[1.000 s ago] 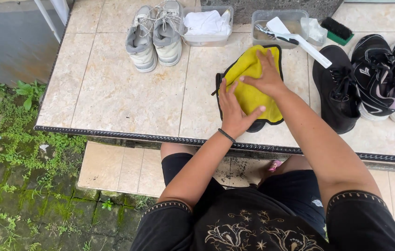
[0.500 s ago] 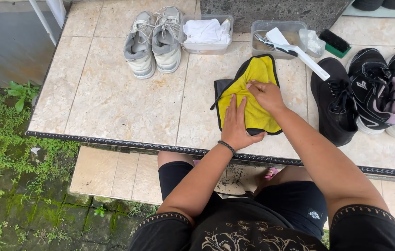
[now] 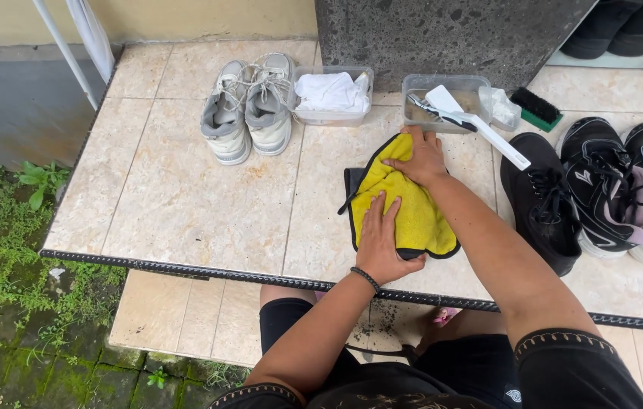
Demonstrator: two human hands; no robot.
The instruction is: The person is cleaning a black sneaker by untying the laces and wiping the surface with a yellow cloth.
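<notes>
While both palms pressed down, the yellow cloth (image 3: 404, 204) lay on the tiled table (image 3: 177, 204), near its front edge, over something dark that I couldn't identify. Left hand (image 3: 384, 244) was flat on the cloth's near part, fingers spread, not clenched. Right hand (image 3: 421, 157) was on the far end, fingers loosely curled at the cloth's edge; real grasp or not, can't tell. Grey sneakers (image 3: 249, 110) sat far left, clear tub with white rag (image 3: 333, 95) beside them, black shoe (image 3: 544, 201) right, white-handled brush (image 3: 480, 129) on a second tub.
</notes>
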